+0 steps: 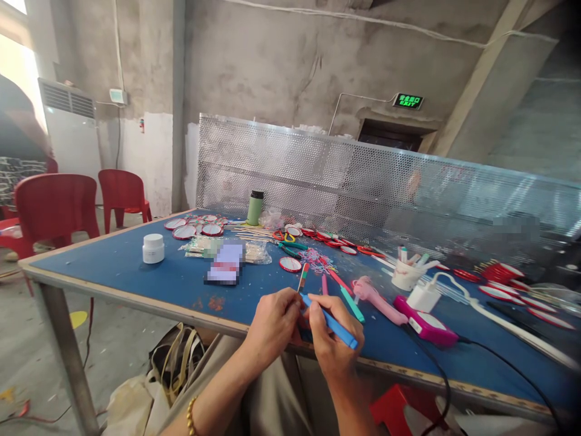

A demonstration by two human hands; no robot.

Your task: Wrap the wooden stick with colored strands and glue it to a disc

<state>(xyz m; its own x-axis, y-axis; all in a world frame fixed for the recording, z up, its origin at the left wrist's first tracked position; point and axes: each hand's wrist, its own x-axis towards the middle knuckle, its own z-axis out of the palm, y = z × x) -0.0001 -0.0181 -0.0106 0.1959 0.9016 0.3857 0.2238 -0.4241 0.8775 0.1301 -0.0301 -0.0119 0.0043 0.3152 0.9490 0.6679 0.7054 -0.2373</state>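
My right hand (pixel 330 339) is closed around a blue pen-like tool (pixel 333 325), whose tip points toward my left hand. My left hand (pixel 272 321) is closed in a pinch on a small object hidden by the fingers; a thin red and green stick (pixel 302 275) rises just beyond it. Both hands hover at the near edge of the blue table (pixel 136 272). Pink and teal sticks (pixel 347 293) lie just past my right hand.
On the table: a white jar (pixel 153 248), round red-rimmed discs (pixel 195 229), a green bottle (pixel 255 208), a white cup of pens (pixel 406 272), a pink device with a charger (pixel 424 324). A perforated metal screen (pixel 363 181) backs the table. Red chairs (pixel 54 209) stand left.
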